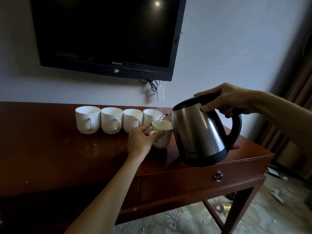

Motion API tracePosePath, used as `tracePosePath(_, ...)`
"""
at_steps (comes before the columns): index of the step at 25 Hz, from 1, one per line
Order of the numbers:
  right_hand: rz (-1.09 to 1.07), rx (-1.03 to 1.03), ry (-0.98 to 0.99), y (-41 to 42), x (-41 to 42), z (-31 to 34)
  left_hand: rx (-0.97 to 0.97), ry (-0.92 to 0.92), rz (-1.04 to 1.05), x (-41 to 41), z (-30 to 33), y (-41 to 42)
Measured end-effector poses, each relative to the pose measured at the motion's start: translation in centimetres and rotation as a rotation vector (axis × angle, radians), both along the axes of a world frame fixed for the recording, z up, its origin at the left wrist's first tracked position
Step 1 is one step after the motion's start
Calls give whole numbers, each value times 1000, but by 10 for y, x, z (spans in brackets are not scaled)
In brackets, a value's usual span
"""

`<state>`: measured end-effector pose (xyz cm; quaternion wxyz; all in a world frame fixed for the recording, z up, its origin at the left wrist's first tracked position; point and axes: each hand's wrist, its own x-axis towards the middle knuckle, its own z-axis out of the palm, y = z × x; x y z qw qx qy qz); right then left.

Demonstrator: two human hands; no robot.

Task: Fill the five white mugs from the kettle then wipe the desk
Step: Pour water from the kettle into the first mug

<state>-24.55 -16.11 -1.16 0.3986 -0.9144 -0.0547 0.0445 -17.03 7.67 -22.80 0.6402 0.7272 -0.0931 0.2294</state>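
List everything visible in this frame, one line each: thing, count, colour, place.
mugs in a row: four, white, back of desk, handles toward camera
mug being filled: one, white, in front of the row's right end
kettle: one, steel and black, tilted, pouring into that mug
desk: one, dark red-brown wood, with drawer
television: one, black, on wall
power strip: one, white, hanging below television
left hand: holds the front mug by its handle
right hand: grips kettle handle
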Motion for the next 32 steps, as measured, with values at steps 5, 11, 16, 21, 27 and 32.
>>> tracePosePath(5, -2, 9, 5, -4, -1, -1, 11, -6, -2, -1, 0, 0)
tracePosePath(11, 12, -16, 10, -3, 2, 0, 6, 11, -6, 0, 1, 0)
tracePosePath(16, 15, -25, 11, -5, 5, 0, 11, 13, -5, 1, 0, 0)
tracePosePath(21, 9, -11, 18, -5, 2, 0, 13, 13, 5, 0, 1, 0)
tracePosePath(27, 16, -29, 16, -3, 4, 2, 18, 13, 9, -2, 1, 0)
tracePosePath(32, 21, -28, 17, -2, 5, 1, 36, -1, 6, -1, 0, 1)
